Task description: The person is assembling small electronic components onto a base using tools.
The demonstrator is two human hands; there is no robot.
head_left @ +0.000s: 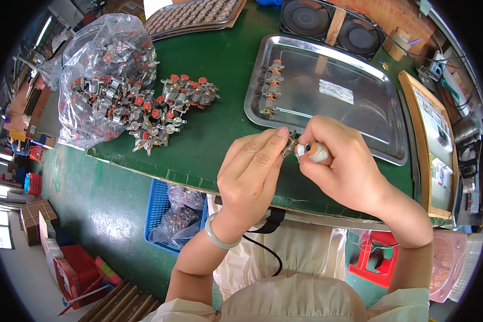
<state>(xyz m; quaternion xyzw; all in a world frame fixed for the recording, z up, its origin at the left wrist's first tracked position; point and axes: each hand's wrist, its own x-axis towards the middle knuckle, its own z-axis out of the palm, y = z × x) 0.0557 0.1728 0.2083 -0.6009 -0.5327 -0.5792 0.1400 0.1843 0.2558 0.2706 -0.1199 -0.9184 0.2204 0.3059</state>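
My left hand [252, 174] pinches a small metal component [290, 145] between thumb and fingers, just past the table's near edge line and before the tray. Closed around a short tool with a white and orange wrapped grip [319, 153], my right hand [346, 161] brings its tip against or close to that component. The tool's exact kind is hidden by my fingers. A row of similar silver components with red discs [272, 88] lies along the left side of the shiny metal tray [381, 145]. More such components [155, 115] are heaped loose at the left.
A clear plastic bag [91, 48] spills components onto the green table [214, 59]. A filled tray [193, 19] stands at the back, beside two black fans [306, 20]. A wooden frame [413, 102] leans at the right. Below sit a blue basket [154, 209] and a red stool [378, 273].
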